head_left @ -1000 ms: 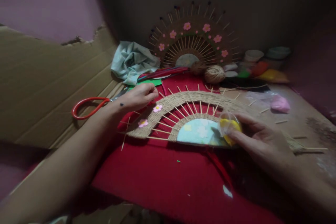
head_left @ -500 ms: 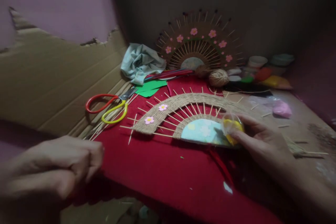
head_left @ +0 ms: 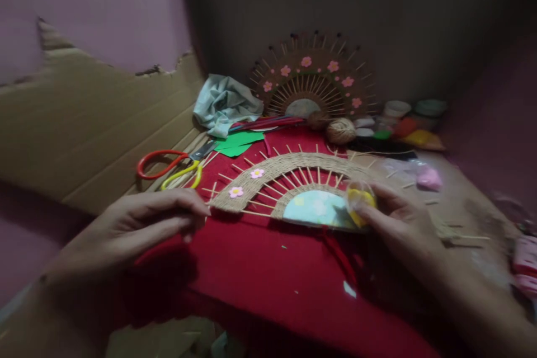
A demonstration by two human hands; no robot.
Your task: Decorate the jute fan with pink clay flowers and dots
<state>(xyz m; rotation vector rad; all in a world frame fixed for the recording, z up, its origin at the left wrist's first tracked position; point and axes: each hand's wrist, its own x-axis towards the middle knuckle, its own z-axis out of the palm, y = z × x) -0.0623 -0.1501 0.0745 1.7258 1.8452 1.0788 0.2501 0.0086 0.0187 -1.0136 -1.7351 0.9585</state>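
A half-round fan of woven twine (head_left: pixel 302 161) on thin sticks lies on the red cloth (head_left: pixel 251 274). Its centre is a pale blue half disc (head_left: pixel 314 207), and two pink flowers (head_left: pixel 246 183) sit on its left part. My right hand (head_left: pixel 403 221) pinches a small clear bag of yellow clay (head_left: pixel 359 204) over the fan's right side. Beside the fan's left end hovers my left hand (head_left: pixel 155 224), thumb and fingers drawn together; whatever is between the tips, if anything, is too small to make out.
Scissors (head_left: pixel 163 163) with red and yellow handles lie at the left by green paper (head_left: pixel 239 142). Behind are a crumpled cloth (head_left: pixel 226 103), a twine ball (head_left: pixel 340 131) and a finished-looking flowered fan (head_left: pixel 306 75) against the wall. Pink clay (head_left: pixel 428 178) lies in a bag at right.
My left hand has moved right and up to the fan's left end, its fingers going from a fist to a pinch. My right hand still holds the bag. The view has shifted slightly.
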